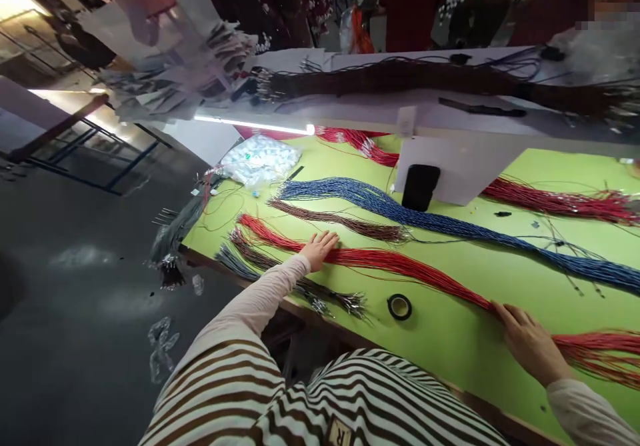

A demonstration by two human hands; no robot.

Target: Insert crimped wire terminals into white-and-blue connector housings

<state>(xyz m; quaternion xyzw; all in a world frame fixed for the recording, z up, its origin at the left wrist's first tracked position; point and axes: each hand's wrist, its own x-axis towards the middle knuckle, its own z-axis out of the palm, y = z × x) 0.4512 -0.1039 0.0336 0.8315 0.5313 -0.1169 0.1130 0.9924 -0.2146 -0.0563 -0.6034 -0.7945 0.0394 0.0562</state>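
Observation:
A long bundle of red wires (pixel 400 264) lies across the lime-green table (pixel 450 339). My left hand (pixel 320 249) rests flat on the bundle's left part, fingers stretched out. My right hand (pixel 530 343) lies on the same bundle further right, fingers spread over the wires. A blue wire bundle (pixel 450 223) runs behind it, and a brown bundle (pixel 340 219) lies between them. A grey-brown bundle with metal ends (pixel 300 285) lies by the near edge.
A roll of black tape (pixel 399 307) sits near the front edge. A black phone (pixel 421 187) leans on a white card (pixel 465 169). A plastic bag of small parts (pixel 260 158) sits at the far left corner. More red wires (pixel 560 201) lie at the back right. People stand beyond a raised shelf (pixel 450 109).

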